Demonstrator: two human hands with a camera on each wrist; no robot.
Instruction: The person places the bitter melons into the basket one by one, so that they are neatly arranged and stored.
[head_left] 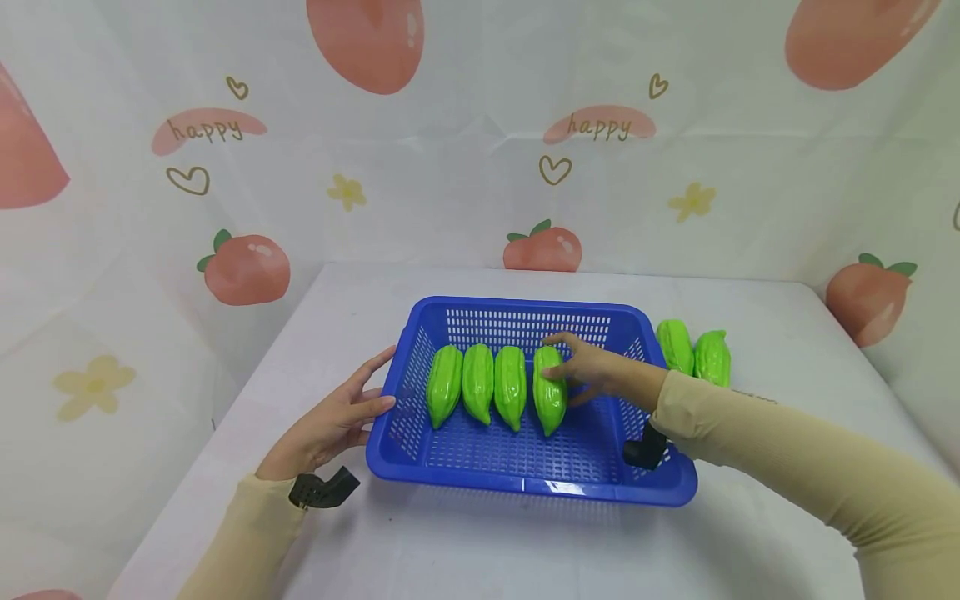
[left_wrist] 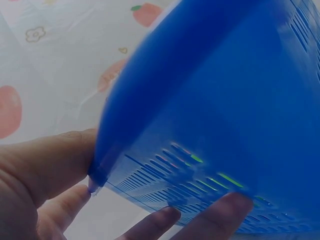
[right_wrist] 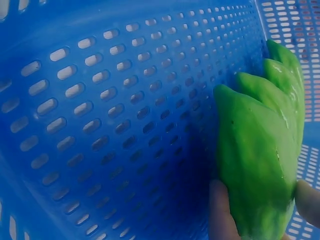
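Observation:
A row of several shiny green star fruit lies side by side in a blue plastic basket (head_left: 480, 487). My right hand (head_left: 596, 367) reaches over the basket's right side and grips the rightmost star fruit (head_left: 551, 396), thumb and fingers on opposite sides of it. Close up in the right wrist view, that star fruit (right_wrist: 255, 160) has smooth ridges and a pointed end. At the basket's left side, my left hand (head_left: 333, 421) touches the rim and outer wall with extended fingers. In the left wrist view, its fingertips (left_wrist: 235, 202) rest against the slotted wall.
Two more star fruit, one (head_left: 676, 346) beside the other (head_left: 712, 358), lie on the white table (head_left: 480, 550) just right of the basket, partly behind the right forearm. A white patterned cloth (head_left: 450, 167) hangs behind the table. Slotted basket walls surround the right hand's fruit.

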